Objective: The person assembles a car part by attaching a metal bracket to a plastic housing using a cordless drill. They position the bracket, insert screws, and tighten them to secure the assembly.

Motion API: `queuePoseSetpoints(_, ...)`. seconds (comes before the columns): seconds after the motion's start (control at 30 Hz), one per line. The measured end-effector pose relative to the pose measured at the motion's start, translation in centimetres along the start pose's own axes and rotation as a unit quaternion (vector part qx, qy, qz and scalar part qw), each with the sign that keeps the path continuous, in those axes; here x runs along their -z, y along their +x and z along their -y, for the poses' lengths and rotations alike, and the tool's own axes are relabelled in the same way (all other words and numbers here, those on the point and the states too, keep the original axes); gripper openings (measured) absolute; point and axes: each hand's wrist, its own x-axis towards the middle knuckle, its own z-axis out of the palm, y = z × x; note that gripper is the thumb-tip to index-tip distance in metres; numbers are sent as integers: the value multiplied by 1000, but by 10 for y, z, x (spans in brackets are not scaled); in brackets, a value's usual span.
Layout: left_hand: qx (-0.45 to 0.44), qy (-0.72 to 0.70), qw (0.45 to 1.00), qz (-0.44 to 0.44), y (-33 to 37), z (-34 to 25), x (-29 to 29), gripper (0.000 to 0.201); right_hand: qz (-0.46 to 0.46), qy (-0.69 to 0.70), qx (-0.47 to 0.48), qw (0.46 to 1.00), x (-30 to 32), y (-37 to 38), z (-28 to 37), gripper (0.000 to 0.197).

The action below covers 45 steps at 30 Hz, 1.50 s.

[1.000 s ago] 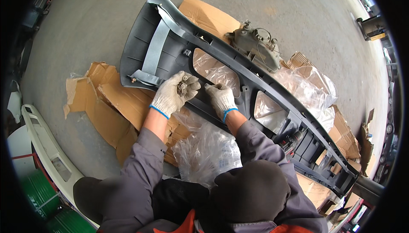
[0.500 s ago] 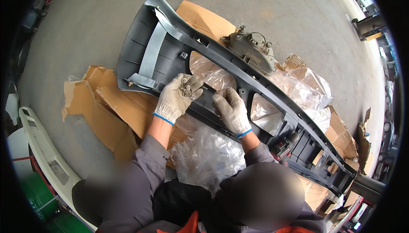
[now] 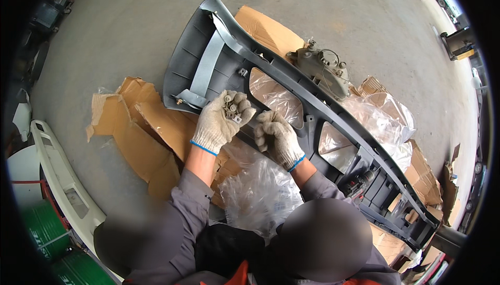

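Observation:
My left hand, in a white knit work glove with a blue cuff, is turned palm up and cupped around several small metal bolts. Just right of it, my right hand, gloved the same way, has its fingers curled in with the thumb against them. Whatever those fingers hold, if anything, is hidden. Both hands hover over a long dark grey vehicle bumper, which lies with its ribbed inner side up. A grey metal bracket spans its far left end.
Flattened cardboard and clear plastic wrap lie beneath the bumper. On its right part rests a cordless drill. Behind stands a dirty lamp unit. A cream bumper and green drums are at the left.
The whole view has shifted, so the bumper appears farther right. My right hand has come closer to my left, its fingers more curled. The left still cups the bolts.

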Motion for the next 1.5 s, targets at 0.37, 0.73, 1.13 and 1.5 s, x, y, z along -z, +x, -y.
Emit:
queuePoseSetpoints(0.37, -9, -53, 992, 118, 4, 56, -24, 31, -151, -658, 258, 691, -14, -24, 16, 31)
queuePoseSetpoints(0.73, 35, -97, 992, 73, 8, 117, -53, 38, -94, -652, 433, 615, 39, -51, 39, 22)
queuePoseSetpoints(1.13, 54, -93, 994, -33, -12, 139, -21, 31, 46, -680, 460, 569, 29, -40, 27, 42)
queuePoseSetpoints(1.5, 56, -17, 998, 38, 17, 151, 0, 33, -17, -562, 523, 640, 54, -40, 47, 38)
